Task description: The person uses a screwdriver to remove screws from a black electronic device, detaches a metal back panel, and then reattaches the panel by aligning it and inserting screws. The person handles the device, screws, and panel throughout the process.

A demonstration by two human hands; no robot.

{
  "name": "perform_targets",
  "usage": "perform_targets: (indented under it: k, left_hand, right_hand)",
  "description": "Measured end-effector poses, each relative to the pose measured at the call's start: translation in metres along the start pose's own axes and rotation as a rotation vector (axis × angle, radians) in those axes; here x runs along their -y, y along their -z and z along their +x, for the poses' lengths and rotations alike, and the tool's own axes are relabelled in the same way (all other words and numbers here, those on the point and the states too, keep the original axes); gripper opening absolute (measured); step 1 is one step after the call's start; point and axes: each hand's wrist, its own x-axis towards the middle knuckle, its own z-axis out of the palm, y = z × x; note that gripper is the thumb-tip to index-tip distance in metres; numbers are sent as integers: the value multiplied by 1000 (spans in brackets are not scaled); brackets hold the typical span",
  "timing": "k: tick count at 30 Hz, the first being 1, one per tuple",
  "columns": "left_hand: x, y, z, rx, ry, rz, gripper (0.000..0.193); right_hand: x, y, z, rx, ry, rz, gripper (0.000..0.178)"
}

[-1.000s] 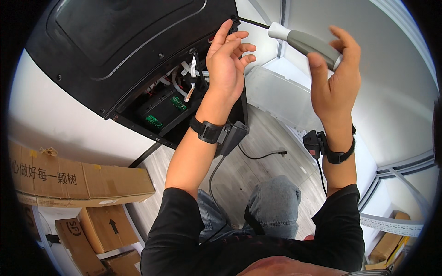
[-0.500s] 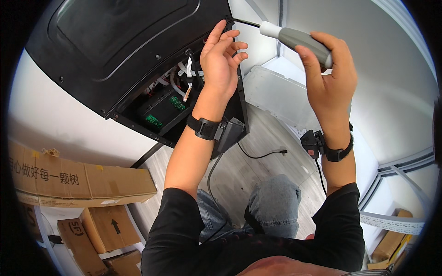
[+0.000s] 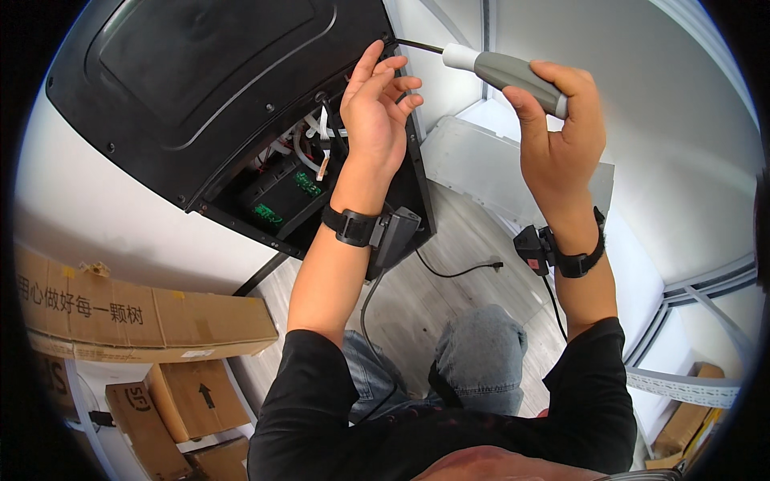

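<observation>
Right grip (image 3: 565, 140) is closed around the rear end of a grey-and-white screwdriver (image 3: 507, 74), with the thumb below the handle and the forefinger along its upper side. The screwdriver is just to the right of the black machine (image 3: 200, 88) — its thin dark shaft slants up and leftward to the machine's upper right corner. What the tip sits in there is too small to tell.

Left grip (image 3: 375, 128) is raised over the machine's right edge, fingers spread and loosely curled, holding nothing. Its forefinger points up to the machine's upper right corner, right beside the screwdriver's tip; I cannot tell whether the two touch.

Inside the machine's uncovered lower part, left of the left wrist, are pale cables (image 3: 302, 156) and green circuit boards (image 3: 308, 184). To the right of the machine is a pale panel (image 3: 473, 164), partly behind the right wrist. On the floor (image 3: 473, 236), nearer the person than the machine, a black cord (image 3: 457, 275) ends in a plug. Cardboard boxes (image 3: 156, 321) are piled to the machine's lower left — well apart from both hands. Each wrist wears a black strap (image 3: 353, 228).
</observation>
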Motion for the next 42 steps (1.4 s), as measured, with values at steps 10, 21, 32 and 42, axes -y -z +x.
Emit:
perform_targets:
  k: [10, 21, 32, 42]
  left_hand:
    - [0, 0, 1, 3, 2, -1, 44]
    - [1, 4, 3, 16, -2, -20, 43]
    - [2, 6, 3, 30, -1, -23, 45]
    - [0, 7, 2, 26, -5, -13, 44]
  right_hand:
    - [-6, -5, -5, -35, 22, 16, 31]
    - [-11, -8, -9, -6, -94, 43, 31]
    - [-4, -3, 3, 67, 118, -40, 41]
    - [0, -1, -1, 148, 80, -60, 31]
